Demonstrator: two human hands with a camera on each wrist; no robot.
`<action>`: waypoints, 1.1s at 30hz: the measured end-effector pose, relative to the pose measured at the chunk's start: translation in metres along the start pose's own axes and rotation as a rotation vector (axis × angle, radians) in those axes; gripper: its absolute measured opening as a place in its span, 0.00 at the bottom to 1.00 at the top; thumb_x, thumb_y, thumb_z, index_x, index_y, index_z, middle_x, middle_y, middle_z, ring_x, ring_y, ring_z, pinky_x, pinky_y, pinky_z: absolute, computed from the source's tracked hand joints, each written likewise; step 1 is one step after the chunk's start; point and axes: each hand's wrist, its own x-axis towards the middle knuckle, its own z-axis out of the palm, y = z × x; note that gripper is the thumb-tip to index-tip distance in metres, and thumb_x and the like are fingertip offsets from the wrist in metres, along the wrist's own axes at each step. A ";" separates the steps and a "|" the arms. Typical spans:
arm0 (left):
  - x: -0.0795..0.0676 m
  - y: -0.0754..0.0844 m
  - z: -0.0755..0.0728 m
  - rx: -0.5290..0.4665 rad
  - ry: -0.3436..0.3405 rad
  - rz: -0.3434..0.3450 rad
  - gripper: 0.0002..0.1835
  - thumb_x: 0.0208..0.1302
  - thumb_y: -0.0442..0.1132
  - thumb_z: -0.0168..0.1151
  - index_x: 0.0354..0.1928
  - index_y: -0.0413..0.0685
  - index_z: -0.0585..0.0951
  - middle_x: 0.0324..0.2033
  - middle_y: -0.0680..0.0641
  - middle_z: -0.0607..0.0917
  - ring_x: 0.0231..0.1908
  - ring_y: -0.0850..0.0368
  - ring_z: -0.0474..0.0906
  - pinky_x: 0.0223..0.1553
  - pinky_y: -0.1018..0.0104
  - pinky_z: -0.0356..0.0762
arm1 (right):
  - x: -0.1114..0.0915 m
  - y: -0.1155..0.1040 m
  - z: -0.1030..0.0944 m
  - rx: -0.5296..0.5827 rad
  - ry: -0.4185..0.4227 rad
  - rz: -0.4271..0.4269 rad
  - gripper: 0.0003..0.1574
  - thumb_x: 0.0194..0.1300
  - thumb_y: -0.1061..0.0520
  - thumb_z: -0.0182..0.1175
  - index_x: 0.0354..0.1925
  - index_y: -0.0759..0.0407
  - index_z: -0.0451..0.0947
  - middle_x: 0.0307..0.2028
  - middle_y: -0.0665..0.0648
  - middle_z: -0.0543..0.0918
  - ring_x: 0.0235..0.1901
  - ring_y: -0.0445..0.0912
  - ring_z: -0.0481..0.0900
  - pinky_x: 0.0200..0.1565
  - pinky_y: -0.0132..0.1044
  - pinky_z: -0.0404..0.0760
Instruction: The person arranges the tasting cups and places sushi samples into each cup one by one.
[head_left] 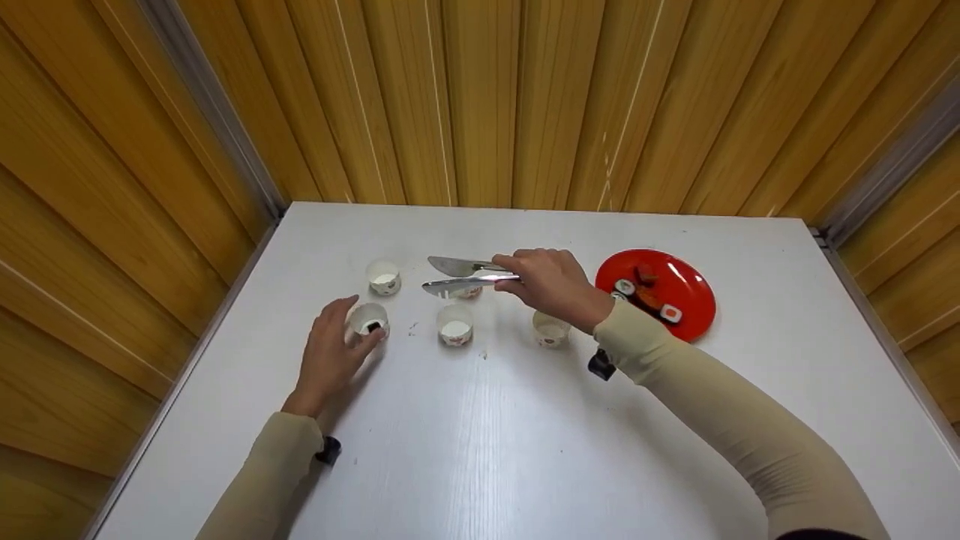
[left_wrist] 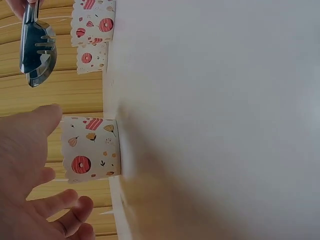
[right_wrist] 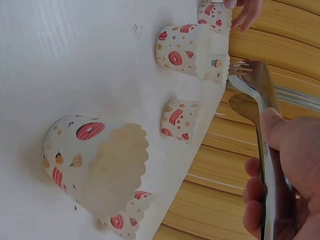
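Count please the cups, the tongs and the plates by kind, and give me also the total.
Cups: 6 (all visible in the right wrist view)
Tongs: 1 pair
Plate: 1
Total: 8

1. A pair of metal tongs (head_left: 463,284) is held in the right hand (head_left: 551,281), its ends parted above the counter (head_left: 480,435).
2. A paper cup (head_left: 366,316) with a dark piece (head_left: 374,328) inside is flanked by the thumb and fingers of the left hand (head_left: 330,352).
3. Four more cups (head_left: 455,316) are seen, one partly hidden by the tongs.
4. Sushi-like pieces (head_left: 670,313) are carried on a red plate (head_left: 696,300).
5. Beige sleeves (head_left: 705,382) are worn.
6. The counter is backed by wood-look panels (head_left: 480,105).
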 end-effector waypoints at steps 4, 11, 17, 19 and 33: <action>0.001 0.003 0.000 0.015 0.103 0.090 0.40 0.62 0.48 0.76 0.71 0.40 0.70 0.70 0.36 0.69 0.67 0.36 0.68 0.65 0.40 0.68 | -0.009 0.008 -0.004 -0.016 0.011 0.007 0.21 0.71 0.46 0.67 0.60 0.46 0.82 0.37 0.50 0.86 0.28 0.46 0.78 0.30 0.39 0.78; 0.004 0.011 0.002 0.025 0.205 0.174 0.39 0.63 0.48 0.75 0.71 0.43 0.71 0.72 0.40 0.67 0.66 0.40 0.71 0.59 0.44 0.75 | -0.024 0.025 -0.010 -0.012 0.026 0.044 0.24 0.69 0.46 0.69 0.61 0.46 0.81 0.38 0.51 0.86 0.29 0.46 0.78 0.30 0.40 0.77; 0.004 0.022 0.004 -0.050 0.226 0.238 0.35 0.64 0.46 0.74 0.70 0.43 0.72 0.67 0.41 0.74 0.34 0.48 0.79 0.32 0.61 0.78 | -0.040 0.039 -0.018 0.021 0.008 0.120 0.30 0.68 0.43 0.68 0.66 0.42 0.77 0.40 0.47 0.85 0.33 0.46 0.77 0.36 0.42 0.77; 0.004 0.026 0.004 -0.072 0.224 0.257 0.34 0.65 0.45 0.73 0.69 0.42 0.73 0.66 0.41 0.75 0.29 0.49 0.77 0.30 0.63 0.75 | -0.045 0.043 -0.021 0.037 0.013 0.142 0.29 0.68 0.43 0.68 0.66 0.40 0.77 0.40 0.45 0.84 0.33 0.46 0.77 0.37 0.42 0.77; 0.006 0.046 0.018 -0.117 0.136 0.277 0.30 0.64 0.45 0.74 0.64 0.42 0.76 0.42 0.47 0.83 0.23 0.58 0.72 0.26 0.66 0.71 | -0.079 0.071 -0.033 -0.041 0.059 0.166 0.28 0.68 0.48 0.70 0.64 0.48 0.78 0.41 0.53 0.87 0.35 0.48 0.82 0.39 0.49 0.84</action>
